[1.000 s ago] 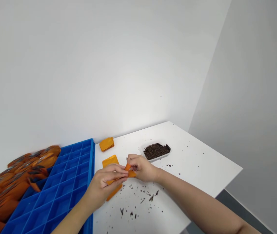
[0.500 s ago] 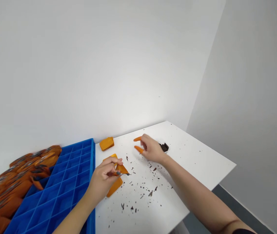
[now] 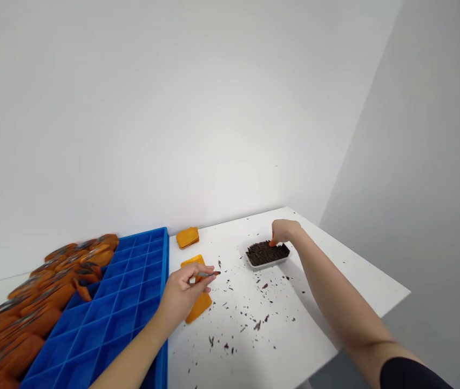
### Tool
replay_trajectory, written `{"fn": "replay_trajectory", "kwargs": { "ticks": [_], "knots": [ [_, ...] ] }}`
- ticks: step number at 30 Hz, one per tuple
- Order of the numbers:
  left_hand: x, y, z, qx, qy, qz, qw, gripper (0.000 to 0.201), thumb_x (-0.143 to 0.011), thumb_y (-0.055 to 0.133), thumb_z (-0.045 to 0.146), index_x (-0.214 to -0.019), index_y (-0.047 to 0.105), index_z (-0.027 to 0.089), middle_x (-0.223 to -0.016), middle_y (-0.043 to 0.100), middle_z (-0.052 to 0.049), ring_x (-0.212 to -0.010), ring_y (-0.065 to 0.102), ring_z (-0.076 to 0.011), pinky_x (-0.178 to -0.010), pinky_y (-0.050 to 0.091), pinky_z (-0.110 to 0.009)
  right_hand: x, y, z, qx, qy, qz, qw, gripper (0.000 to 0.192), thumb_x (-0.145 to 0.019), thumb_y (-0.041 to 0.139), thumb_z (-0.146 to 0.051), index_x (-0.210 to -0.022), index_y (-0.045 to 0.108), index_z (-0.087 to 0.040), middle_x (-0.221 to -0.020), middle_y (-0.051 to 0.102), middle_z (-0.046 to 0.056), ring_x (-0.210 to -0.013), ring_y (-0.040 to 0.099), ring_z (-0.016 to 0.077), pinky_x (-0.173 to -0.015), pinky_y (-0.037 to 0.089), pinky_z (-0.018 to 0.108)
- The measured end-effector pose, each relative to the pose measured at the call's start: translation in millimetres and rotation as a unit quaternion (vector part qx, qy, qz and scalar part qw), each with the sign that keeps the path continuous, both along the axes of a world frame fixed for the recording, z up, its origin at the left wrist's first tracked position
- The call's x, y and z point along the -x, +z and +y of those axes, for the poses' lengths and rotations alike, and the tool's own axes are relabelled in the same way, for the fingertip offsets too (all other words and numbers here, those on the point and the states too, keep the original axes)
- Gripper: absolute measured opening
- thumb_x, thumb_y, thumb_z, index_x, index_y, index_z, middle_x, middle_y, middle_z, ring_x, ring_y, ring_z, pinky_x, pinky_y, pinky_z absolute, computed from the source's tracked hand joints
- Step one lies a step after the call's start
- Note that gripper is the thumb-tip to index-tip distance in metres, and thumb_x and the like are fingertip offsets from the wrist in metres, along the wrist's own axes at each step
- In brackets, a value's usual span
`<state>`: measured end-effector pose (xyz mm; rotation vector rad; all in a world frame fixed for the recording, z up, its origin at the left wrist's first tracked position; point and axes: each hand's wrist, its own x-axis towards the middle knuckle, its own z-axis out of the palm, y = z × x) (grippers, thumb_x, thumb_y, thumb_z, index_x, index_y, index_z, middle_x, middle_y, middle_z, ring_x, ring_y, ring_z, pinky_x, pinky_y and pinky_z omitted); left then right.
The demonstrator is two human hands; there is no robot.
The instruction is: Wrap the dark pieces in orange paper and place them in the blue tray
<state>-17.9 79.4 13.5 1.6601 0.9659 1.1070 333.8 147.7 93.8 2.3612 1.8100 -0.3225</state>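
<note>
**Over the white table, one hand pinches a card while the other reaches into the dish**

Near the middle of the white table (image 3: 319, 302), the left hand (image 3: 183, 289) comes in from the lower left with the forearm angled up and to the right. Its fingers are curled and closed, thumb and forefinger pinching a thin orange piece with a dark strip (image 3: 208, 274) at its tip; the strip juts out to the right past the fingertips. Just under and beside this hand lies a stack of orange cards (image 3: 200, 305) flat on the table, partly hidden by the hand. A second small orange stack (image 3: 187, 237) sits farther back, close to the wall.

The right arm stretches long across the table from the lower right corner, a black sleeve (image 3: 412, 373) showing at the upper arm. The right hand (image 3: 282, 231) is bent down at the wrist over the far edge of a shallow white dish (image 3: 250, 260) filled with dark strips (image 3: 266, 252). Its fingers are drawn together and point down into the strips, an orange fingertip cover just visible; whether they have hold of a strip cannot be told.

Dark crumbs and splinters (image 3: 254, 324) are scattered on the table between the two arms. At the left stands a blue gridded tray (image 3: 112, 308), and beyond it a heap of orange pieces (image 3: 31, 313).
</note>
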Motion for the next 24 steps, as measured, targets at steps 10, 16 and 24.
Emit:
{"fn": "replay_trajectory", "kwargs": {
  "ticks": [10, 16, 24],
  "knots": [
    [1.4, 4.9, 5.6, 0.085, 0.044, -0.091, 0.991, 0.033, -0.075, 0.091, 0.037, -0.092, 0.07, 0.018, -0.119, 0.076, -0.011, -0.103, 0.074, -0.0253, -0.072, 0.071, -0.036, 33.6, 74.0, -31.7, -0.154, 0.006, 0.046, 0.987, 0.014, -0.089, 0.075, -0.037, -0.092, 0.079, -0.024, -0.09, 0.073, 0.007, -0.08, 0.067, 0.0223, -0.069, 0.044, 0.034],
    [-3.7, 7.3, 2.4, 0.118, 0.031, -0.088, 0.989, 0.04, -0.07, 0.095, 0.036, -0.098, 0.074, 0.016, -0.117, 0.075, -0.011, -0.097, 0.072, -0.0228, -0.073, 0.071, -0.037, 90.4, 84.5, -75.0, -0.309, 0.345, 0.216, 0.86, 0.017, -0.098, 0.068, -0.039, -0.095, 0.078, -0.026, -0.096, 0.069, 0.002, -0.077, 0.057, 0.0139, -0.066, 0.037, 0.028],
    [-3.7, 13.3, -0.4, 0.094, 0.033, -0.075, 0.992, 0.037, -0.069, 0.094, 0.035, -0.091, 0.071, 0.017, -0.093, 0.072, -0.005, -0.093, 0.069, -0.0222, -0.073, 0.07, -0.039, 121.8, 59.6, -73.7, -0.258, 0.432, 0.195, 0.842, 0.012, -0.099, 0.069, -0.03, -0.092, 0.076, -0.023, -0.094, 0.068, 0.0, -0.069, 0.053, 0.0106, -0.061, 0.03, 0.028]
  ]
}}
